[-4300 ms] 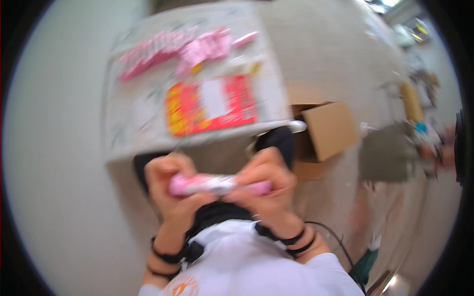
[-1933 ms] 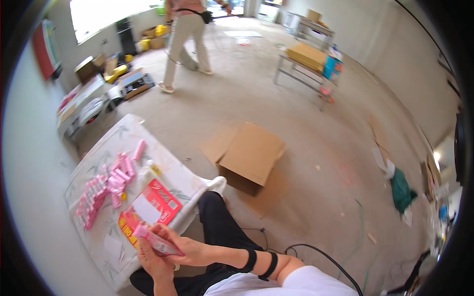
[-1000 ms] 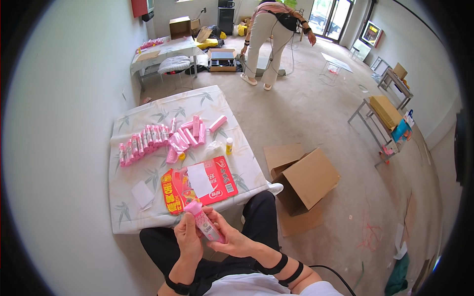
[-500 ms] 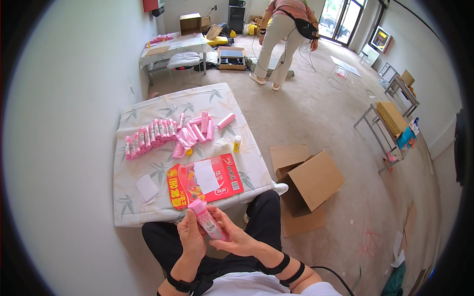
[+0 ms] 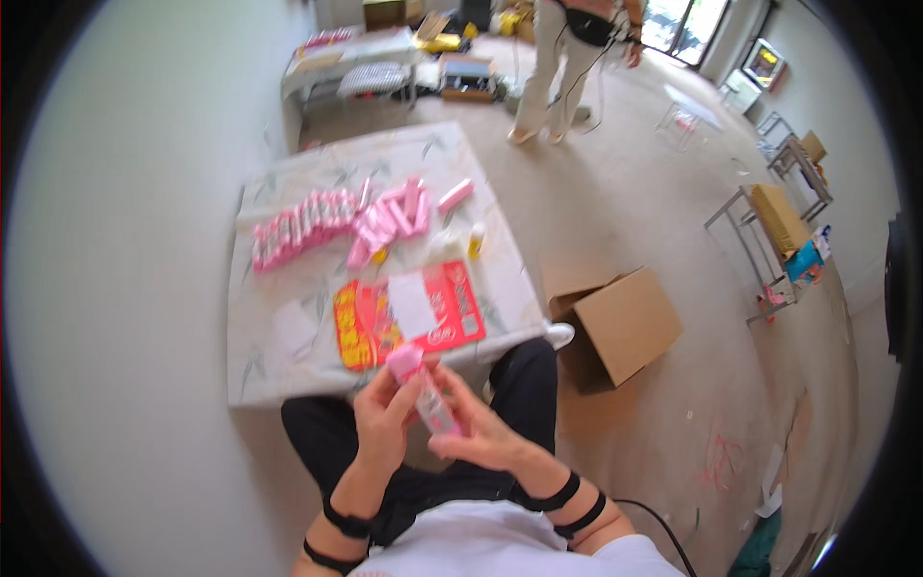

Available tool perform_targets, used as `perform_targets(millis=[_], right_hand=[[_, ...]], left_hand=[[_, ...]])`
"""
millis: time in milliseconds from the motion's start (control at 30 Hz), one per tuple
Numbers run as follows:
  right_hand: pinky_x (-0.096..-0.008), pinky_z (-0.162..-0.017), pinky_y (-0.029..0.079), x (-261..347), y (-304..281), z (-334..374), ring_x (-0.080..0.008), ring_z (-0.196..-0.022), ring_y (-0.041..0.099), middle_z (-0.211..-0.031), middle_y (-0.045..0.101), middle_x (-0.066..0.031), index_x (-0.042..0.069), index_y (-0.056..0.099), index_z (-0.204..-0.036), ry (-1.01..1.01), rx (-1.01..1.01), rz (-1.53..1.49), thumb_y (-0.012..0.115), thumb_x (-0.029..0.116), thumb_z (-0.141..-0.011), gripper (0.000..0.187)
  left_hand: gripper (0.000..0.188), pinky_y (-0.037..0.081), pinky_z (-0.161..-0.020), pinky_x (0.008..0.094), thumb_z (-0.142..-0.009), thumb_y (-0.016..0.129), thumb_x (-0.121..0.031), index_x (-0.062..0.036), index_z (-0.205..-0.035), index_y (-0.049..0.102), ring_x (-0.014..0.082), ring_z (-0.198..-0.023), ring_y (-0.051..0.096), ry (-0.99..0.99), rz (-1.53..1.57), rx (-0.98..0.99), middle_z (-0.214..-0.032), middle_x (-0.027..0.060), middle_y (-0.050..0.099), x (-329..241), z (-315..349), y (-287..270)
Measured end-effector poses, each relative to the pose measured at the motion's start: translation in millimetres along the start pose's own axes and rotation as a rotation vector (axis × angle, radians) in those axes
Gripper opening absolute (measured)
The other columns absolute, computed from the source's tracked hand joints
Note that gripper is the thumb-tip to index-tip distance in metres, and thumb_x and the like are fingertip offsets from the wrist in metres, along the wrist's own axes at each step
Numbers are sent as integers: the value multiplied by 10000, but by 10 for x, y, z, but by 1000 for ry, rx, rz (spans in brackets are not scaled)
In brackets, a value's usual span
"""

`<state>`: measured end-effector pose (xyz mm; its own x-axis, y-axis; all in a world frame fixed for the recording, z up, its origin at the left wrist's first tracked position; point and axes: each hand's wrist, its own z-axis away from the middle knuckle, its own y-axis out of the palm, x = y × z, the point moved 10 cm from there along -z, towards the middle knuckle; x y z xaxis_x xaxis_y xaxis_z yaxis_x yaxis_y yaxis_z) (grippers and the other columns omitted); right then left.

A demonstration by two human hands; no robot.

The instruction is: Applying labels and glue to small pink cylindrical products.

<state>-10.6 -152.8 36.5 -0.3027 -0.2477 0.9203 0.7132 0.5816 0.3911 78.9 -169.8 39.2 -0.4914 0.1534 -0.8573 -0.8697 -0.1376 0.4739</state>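
Observation:
Over my lap, just off the table's near edge, both hands grip a pink roll [image 5: 437, 409] with a pale printed label, held at a slant. My left hand [image 5: 383, 418] has its thumb and fingers closed around the upper part, near the pink end. My right hand [image 5: 486, 438] wraps the lower part from the other side. Ahead on the table lies a flat red and yellow package [image 5: 457, 298] with a white paper sheet [image 5: 411, 306] on top. Beyond it, similar labelled rolls [image 5: 308, 226] stand in a row beside loose pink rolls [image 5: 411, 207].
A leaf-patterned cloth covers the table [image 5: 264, 370]. A yellow glue stick [image 5: 476, 240] and white papers [image 5: 295, 327] rest on it. At right, an open cardboard box [image 5: 630, 327] sits on the floor. Another person [image 5: 562, 62] stands beyond the table.
My view has tilted, so the table sits higher in the picture. The roll remains in both hands, slightly more upright. The other person has straightened from a stoop.

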Motion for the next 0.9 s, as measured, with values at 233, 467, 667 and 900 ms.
perform_targets(millis=[233, 467, 667, 900], right_hand=[[-208, -534, 420, 41, 40, -29, -81, -615, 491, -988, 491, -76, 65, 92, -1438, 27, -16, -119, 462, 348, -958, 669], [-211, -442, 370, 57, 116, 107, -99, -517, 483, -953, 507, -64, 38, 116, -1426, 65, -47, -150, 370, 361, -981, 606], [-230, -422, 374, 138, 252, 268, -125, -491, 480, -964, 507, -86, 47, 94, -1431, 223, -61, -323, 354, 249, -977, 560], [-225, -502, 386, 186, 334, 307, -117, -528, 527, -668, 570, -106, 25, 102, -1435, 295, -42, -251, 289, 405, -980, 621]], left_hand=[[402, 555, -796, 331, -966, 449, -301, 19, -1198, 518, 187, -971, 632, 7, -43, 94, -1143, 150, 600, -79, -46, 73], [521, 512, -876, 335, -990, 331, -401, 13, -1278, 460, 219, -1070, 591, -38, 48, 196, -1218, 158, 561, -156, 132, 179], [423, 503, -895, 359, -917, 536, -77, 42, -1307, 424, 222, -1086, 571, -26, 34, 226, -1224, 170, 552, -336, 284, 265], [573, 555, -809, 346, -824, 662, -79, 12, -1328, 405, 203, -993, 618, -18, 72, 104, -1106, 168, 603, -356, 301, 198]])
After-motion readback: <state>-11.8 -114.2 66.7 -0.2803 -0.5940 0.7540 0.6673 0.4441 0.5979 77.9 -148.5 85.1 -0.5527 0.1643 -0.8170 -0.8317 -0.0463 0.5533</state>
